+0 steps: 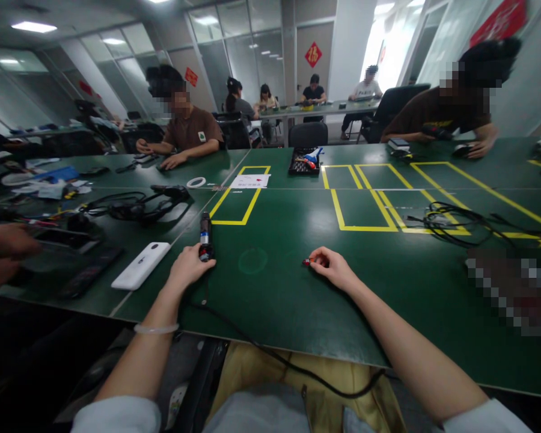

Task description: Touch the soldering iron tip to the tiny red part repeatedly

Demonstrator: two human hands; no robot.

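Observation:
On the green table, my left hand [190, 264] is closed around the lower end of a black cylindrical tool with a blue band [205, 231]. Its exact kind does not show. Further right, my right hand [331, 266] pinches a small red and dark piece [306, 262] between thumb and fingertips, just over the tabletop; it is too small to name. A white power bank-like device [140, 266] lies left of my left hand, apart from it. Between my two hands, a faint ring mark [252, 261] shows on the green surface.
A black tray of tools [304, 161] stands beyond my hands, near a paper sheet [250, 181] and yellow tape outlines [365, 228]. Black cables [451, 219] lie right, a black headset-like device [144, 204] left. A black cord [252, 346] crosses my lap. Co-workers sit opposite.

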